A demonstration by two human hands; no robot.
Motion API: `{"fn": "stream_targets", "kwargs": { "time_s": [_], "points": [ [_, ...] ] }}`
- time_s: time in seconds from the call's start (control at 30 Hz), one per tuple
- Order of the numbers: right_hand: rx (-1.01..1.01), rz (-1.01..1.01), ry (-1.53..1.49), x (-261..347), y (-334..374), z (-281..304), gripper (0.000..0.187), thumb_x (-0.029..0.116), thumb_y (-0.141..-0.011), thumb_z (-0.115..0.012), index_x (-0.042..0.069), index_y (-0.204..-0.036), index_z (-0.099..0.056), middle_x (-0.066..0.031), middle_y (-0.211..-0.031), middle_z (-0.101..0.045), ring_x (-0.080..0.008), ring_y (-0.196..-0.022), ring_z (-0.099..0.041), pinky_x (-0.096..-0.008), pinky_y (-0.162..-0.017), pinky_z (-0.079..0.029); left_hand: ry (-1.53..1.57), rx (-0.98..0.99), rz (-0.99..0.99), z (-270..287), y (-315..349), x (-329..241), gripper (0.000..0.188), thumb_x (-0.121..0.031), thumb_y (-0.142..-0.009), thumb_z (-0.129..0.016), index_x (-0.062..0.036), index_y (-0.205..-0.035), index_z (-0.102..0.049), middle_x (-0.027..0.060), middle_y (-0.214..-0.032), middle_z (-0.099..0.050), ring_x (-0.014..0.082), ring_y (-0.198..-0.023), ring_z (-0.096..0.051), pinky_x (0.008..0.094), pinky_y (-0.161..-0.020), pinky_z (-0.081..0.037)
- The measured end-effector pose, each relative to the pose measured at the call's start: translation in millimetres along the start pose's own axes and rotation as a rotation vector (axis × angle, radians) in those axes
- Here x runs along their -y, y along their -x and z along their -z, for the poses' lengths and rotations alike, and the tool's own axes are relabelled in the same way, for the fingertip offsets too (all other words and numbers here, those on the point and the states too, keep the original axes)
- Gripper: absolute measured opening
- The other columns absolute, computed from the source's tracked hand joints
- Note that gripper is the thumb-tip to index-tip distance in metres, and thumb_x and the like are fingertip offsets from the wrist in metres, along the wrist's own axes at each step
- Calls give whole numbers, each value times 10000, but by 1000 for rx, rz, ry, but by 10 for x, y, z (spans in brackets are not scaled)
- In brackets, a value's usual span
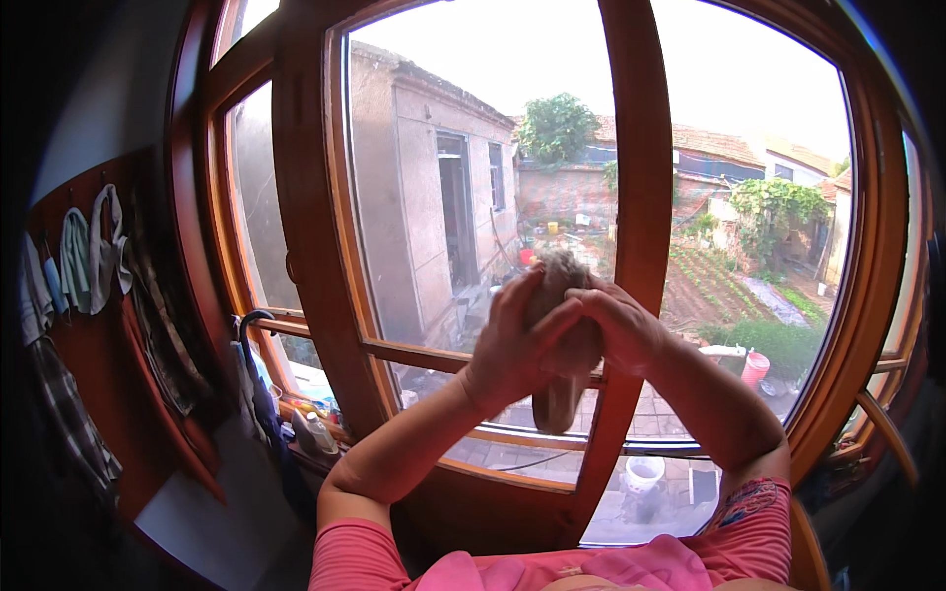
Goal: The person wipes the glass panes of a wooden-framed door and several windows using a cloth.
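Observation:
A bunched grey-brown cloth (558, 406) is raised in front of the window, gripped by both hands. My left hand (517, 333) wraps round its left side, fingers bent and thumb pointing toward the right hand. On the other side my right hand (625, 323) closes over it, and the two hands meet at the middle. A crumpled, fuzzy end sticks up above the fingers, while a longer rounded end hangs below them. The palms hide its middle part. Close behind stands the glass door (424, 227), with its brown frame; whether the cloth touches it I cannot tell.
A brown upright post (642, 148) divides the panes behind my hands. At left, a dark umbrella (258, 364) hangs by the sill near a bottle (320, 433). Clothes (74, 261) hang on a red-brown board. Outside are a yard and a white bucket (643, 475).

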State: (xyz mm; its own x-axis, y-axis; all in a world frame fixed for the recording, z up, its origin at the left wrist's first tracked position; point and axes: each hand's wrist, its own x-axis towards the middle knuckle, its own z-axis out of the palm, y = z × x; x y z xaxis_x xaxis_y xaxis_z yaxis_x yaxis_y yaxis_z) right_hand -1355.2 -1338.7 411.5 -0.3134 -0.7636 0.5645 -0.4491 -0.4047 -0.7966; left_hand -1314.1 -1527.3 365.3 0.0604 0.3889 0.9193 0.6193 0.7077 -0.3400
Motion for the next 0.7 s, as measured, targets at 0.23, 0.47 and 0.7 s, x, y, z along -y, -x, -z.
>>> {"fn": "stream_targets", "kwargs": {
  "time_s": [0.23,0.47,0.7],
  "points": [
    [-96,158,492,215,102,43,421,214,-998,-597,-42,-1330,-566,-160,-1202,-646,-228,-1143,-624,-366,-982,-491,165,-167,145,226,-197,430,892,-292,-672,-913,-35,-1406,-476,137,-1276,-562,313,-1197,-564,420,-1032,-450],
    [-829,538,1574,117,328,473,705,193,-797,-768,48,-1415,-461,-177,-1371,-520,-327,-1256,-504,-455,-1004,-458,-139,-592,170,768,-1091,1754,527,-79,-764,-743,-37,-1256,-559,175,-1220,-583,331,-1106,-610,432,-952,-489],
    [-1033,326,857,-205,175,587,722,227,-894,-736,17,-1477,-366,-155,-1364,-507,-228,-1143,-579,-373,-852,-538,-397,-403,126,273,-1303,2344,888,-497,-797,-761,-74,-1482,-385,224,-1397,-464,381,-1273,-473,493,-1057,-388]
  ]
}}
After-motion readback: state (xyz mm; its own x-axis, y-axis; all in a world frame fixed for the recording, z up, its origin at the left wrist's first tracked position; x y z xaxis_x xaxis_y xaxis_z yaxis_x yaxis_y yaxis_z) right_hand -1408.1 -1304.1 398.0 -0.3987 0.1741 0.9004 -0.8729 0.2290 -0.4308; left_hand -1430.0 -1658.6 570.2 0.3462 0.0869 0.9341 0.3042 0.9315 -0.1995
